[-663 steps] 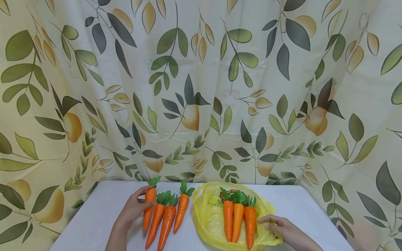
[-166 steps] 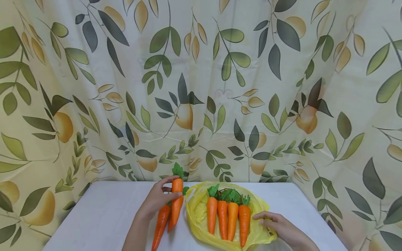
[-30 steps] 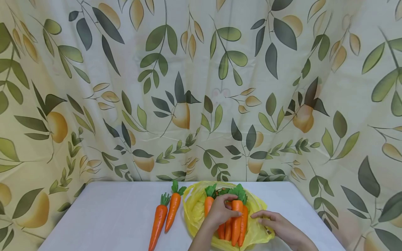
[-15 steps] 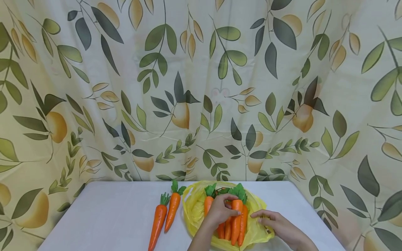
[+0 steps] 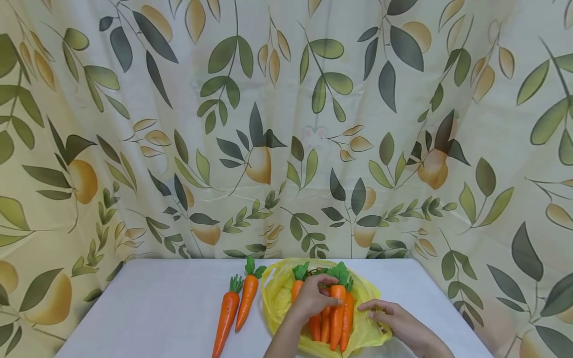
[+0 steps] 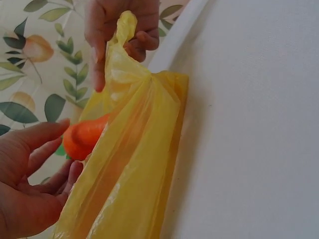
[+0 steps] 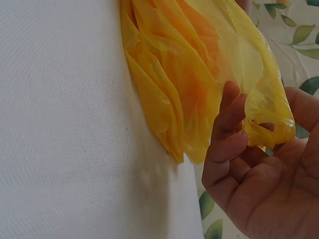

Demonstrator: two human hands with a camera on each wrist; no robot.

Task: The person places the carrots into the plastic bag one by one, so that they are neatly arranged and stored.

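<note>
My left hand [image 5: 311,299] pinches an orange toy-like carrot [image 5: 337,318] near its leafy green top, over the yellow plastic bag [image 5: 276,306]. Thumb and fingertips close on that carrot's thick end in the left wrist view. Several other carrots [image 5: 347,323] lie side by side in the bag, partly hidden behind my left hand. At the bag's right side, my right hand [image 5: 396,320] holds the edge, with a gathered loop of plastic between thumb and fingers in the right wrist view. Left of the bag, two carrots [image 5: 227,318] lie on the table.
A white cloth covers the table [image 5: 147,308], whose far edge meets a curtain [image 5: 286,209] printed with leaves and fruit. Inside the bag, a small dark patterned thing behind the carrot tops is mostly hidden.
Four carrots lay left of the bag at first; two are there now. Since 5.5 seconds ago, my left hand has brought a carrot rightward into the bag. The last second shows almost no movement.
</note>
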